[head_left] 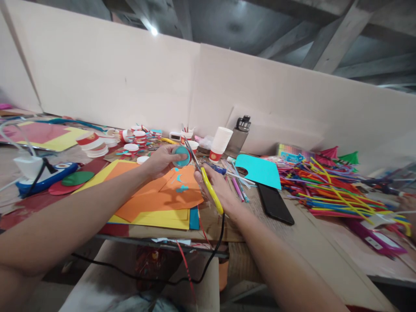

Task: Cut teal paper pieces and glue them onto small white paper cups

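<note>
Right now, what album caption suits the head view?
Left hand holding a teal disc, right hand holding yellow-handled scissors, near orange paper.

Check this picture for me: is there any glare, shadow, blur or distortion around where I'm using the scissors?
In the head view, a ceiling lamp glares; soft shadows fall on the orange paper; the scissors read fairly clearly, while things at the far right edge look soft; both forearms appear stretched toward the lower corners.
</note>
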### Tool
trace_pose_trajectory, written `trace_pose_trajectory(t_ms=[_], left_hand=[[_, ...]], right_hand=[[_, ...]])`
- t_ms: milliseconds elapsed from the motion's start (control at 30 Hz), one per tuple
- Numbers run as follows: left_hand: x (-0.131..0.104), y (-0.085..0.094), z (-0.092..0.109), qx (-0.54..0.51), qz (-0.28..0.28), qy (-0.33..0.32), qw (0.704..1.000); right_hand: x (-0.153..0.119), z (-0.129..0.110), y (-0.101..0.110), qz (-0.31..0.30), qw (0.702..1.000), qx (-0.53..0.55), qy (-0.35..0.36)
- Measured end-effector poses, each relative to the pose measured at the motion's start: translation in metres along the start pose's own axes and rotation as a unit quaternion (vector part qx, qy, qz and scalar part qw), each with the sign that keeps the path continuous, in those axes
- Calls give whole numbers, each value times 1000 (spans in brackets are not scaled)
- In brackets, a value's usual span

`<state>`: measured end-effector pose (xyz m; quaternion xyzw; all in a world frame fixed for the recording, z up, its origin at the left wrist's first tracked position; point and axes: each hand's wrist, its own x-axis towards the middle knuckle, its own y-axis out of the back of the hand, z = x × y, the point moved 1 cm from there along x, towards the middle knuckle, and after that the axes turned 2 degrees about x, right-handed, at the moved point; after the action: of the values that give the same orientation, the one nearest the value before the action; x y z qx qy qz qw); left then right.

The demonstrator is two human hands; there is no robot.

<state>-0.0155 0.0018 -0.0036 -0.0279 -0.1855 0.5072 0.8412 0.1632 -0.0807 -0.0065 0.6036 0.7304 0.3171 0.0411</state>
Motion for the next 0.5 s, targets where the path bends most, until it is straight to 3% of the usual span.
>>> trace_pose_trajectory(t_ms=[500], left_hand=[[3,7,3,25,-19,22,999]], right_hand=[[-1,0,0,-10,1000,3,1]])
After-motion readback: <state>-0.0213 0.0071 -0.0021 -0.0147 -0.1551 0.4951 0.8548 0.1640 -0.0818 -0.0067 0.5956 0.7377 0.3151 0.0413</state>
